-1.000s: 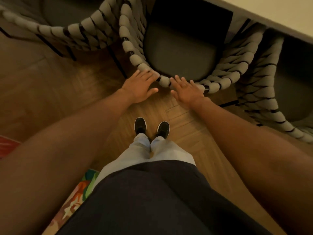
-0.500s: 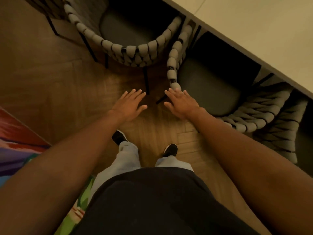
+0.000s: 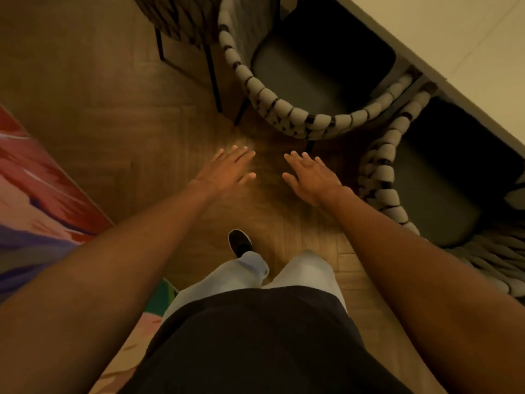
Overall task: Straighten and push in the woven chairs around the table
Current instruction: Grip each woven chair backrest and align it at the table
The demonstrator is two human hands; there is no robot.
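Observation:
A woven chair [image 3: 284, 109] with a thick grey rope back and dark seat is tucked under the pale table [image 3: 468, 38] just ahead of me. A second woven chair [image 3: 380, 177] stands to its right, also under the table edge. A third woven chair [image 3: 181, 24] shows partly at the top left. My left hand [image 3: 227, 172] and my right hand [image 3: 312, 177] hover flat with fingers spread over the floor, a little short of the middle chair's back. Neither hand touches a chair.
Wooden parquet floor [image 3: 99, 109] stretches to the left. A colourful rug [image 3: 34, 194] lies at the left edge. My legs and one black shoe [image 3: 240, 243] are below the hands.
Both hands have come off the right chair's back. I have shifted left along the table, so the middle chair now lies in front of my hands.

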